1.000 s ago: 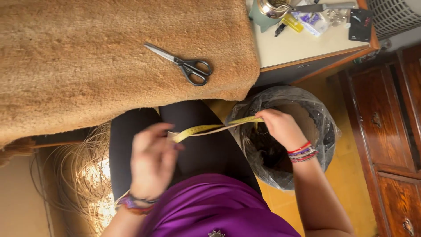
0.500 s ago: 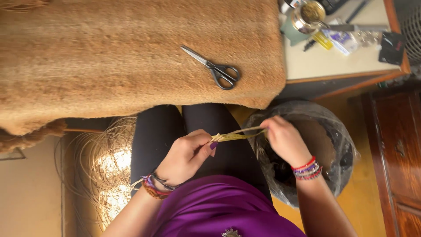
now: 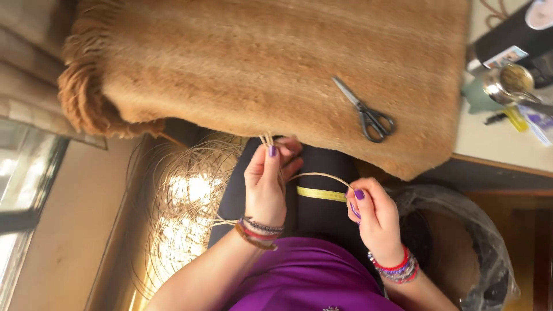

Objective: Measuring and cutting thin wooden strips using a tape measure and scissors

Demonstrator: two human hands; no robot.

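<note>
My left hand [image 3: 266,184] pinches a small bundle of thin tan reed strands [image 3: 268,140], whose ends stick up past my fingertips toward the mat's edge. One strand [image 3: 322,175] arcs from that hand over to my right hand [image 3: 371,216], which grips its other end. Both hands hover over my lap in dark trousers. Between the hands, a yellow tape measure [image 3: 320,194] lies across my thigh.
A thick brown woven mat [image 3: 259,63] covers the table ahead, with grey scissors [image 3: 368,115] lying on it. A loose coil of reed [image 3: 184,201] sits on the floor at left. A bin lined with plastic [image 3: 461,247] stands at right. Small jars and clutter [image 3: 512,80] fill the table corner.
The tape measure that was stretched between my hands now lies on my lap. Both hands have taken hold of reed strands, and my left hand has risen toward the mat's edge.
</note>
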